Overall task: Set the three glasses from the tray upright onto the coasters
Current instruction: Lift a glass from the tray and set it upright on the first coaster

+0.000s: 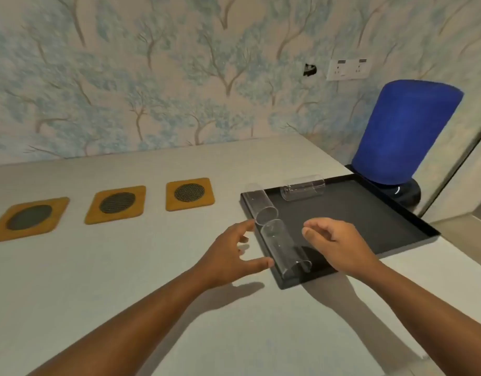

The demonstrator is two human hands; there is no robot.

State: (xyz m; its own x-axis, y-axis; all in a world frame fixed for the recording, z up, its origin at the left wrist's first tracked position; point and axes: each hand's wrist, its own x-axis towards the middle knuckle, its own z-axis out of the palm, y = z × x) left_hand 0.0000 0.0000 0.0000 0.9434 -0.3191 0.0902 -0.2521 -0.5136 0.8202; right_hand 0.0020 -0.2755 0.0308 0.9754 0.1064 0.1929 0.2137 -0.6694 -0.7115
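Along the left edge of the black tray (369,213), two clear glasses lie on their sides, almost end to end: the near glass (284,248) and the middle glass (261,204) just beyond it. A third glass (301,189) lies on its side across the far end. All three mustard-yellow coasters (190,194) (116,204) (30,219) stand bare in a row on the pale counter (152,308), well to the left.

Both hands flank the near glass. The left hand (231,253) is spread wide, fingers apart, holding nothing; its thumb seems to touch the glass's near end, though the clear wall makes that contact hard to judge. The right hand (334,240) hangs loosely curled, empty, over the tray.

Likely trouble comes from the shape: a smooth cylinder on its side will roll if nudged from one side only, and could knock the middle glass or climb the low rim. A slack pinch on slick glass may also slip while tipping it upright.
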